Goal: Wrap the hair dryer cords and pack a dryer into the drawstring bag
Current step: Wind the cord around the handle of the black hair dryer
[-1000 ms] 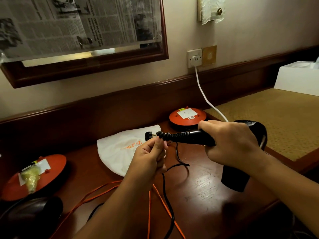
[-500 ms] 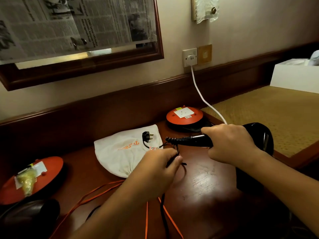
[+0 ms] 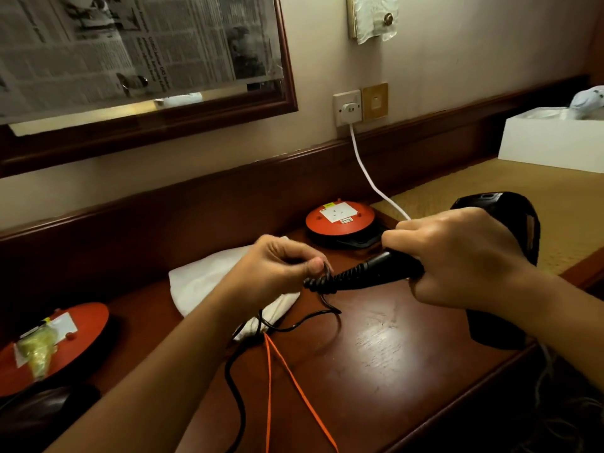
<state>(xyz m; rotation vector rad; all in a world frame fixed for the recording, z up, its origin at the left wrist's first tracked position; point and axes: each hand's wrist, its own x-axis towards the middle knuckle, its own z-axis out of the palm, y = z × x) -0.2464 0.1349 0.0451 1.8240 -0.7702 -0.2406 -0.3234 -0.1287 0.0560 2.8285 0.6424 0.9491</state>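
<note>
Right hand (image 3: 457,256) is gripping the dryer (image 3: 510,212) handle mid-right, hiding much of it. Left hand (image 3: 277,266) is pinching the cord (image 3: 320,282) at centre, its arm partly covering the bag (image 3: 206,282). Glossy wooden desk (image 3: 392,354) is sitting below a papered mirror (image 3: 147,44) upper left.

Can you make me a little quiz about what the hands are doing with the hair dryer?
1. True or false: the right hand grips the hair dryer by its handle.
2. What does the left hand pinch? A) the black cord B) the orange cable C) the white bag
3. Fill in: the wire plugged into the wall socket is coloured ____.
Key: 1 true; 2 A; 3 white.
</note>
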